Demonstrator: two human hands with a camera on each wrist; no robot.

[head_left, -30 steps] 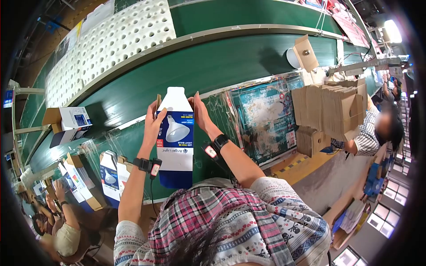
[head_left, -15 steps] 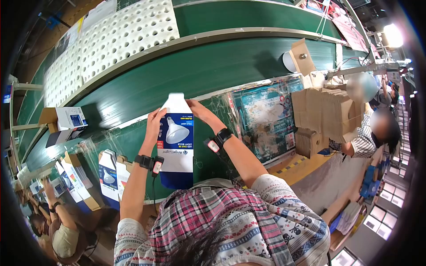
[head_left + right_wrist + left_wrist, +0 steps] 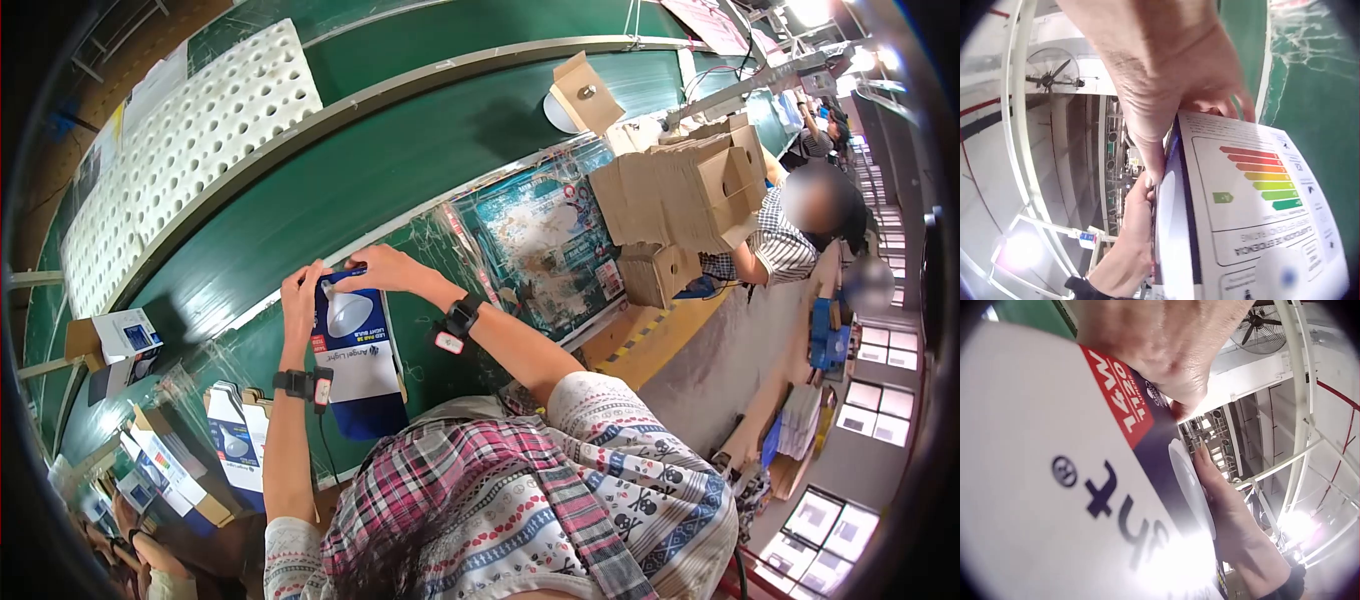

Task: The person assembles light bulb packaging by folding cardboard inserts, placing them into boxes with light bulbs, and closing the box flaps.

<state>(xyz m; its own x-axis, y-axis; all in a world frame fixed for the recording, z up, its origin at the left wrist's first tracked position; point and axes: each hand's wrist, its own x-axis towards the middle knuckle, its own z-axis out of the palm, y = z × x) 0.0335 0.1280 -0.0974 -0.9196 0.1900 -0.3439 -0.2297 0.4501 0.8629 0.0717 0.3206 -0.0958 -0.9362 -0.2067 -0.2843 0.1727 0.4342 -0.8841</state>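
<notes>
A blue and white light bulb box [image 3: 362, 372] with a printed bulb stands on end in front of my body, its far end between my two hands in the head view. My left hand [image 3: 298, 310] grips its left side near that end. From the other side my right hand [image 3: 392, 270] pinches the end, the thumb on the bulb picture. In the left wrist view the left hand [image 3: 1154, 350] lies over the red 14W label. An energy rating panel fills the box's side in the right wrist view, where the right hand's [image 3: 1166, 75] fingers wrap over the edge.
Flattened bulb boxes [image 3: 236, 440] lie at the left, and an open box [image 3: 125, 345] sits beyond them. A white foam board with holes [image 3: 200, 150] lies at the back. Brown cardboard inserts [image 3: 670, 195] are stacked at the right; a bulb in a cardboard piece [image 3: 580, 98] sits on the green belt.
The white tapered flap at the box's far end has gone from sight. My right hand has moved from the box's side onto that end, close to the left hand. The head view has turned.
</notes>
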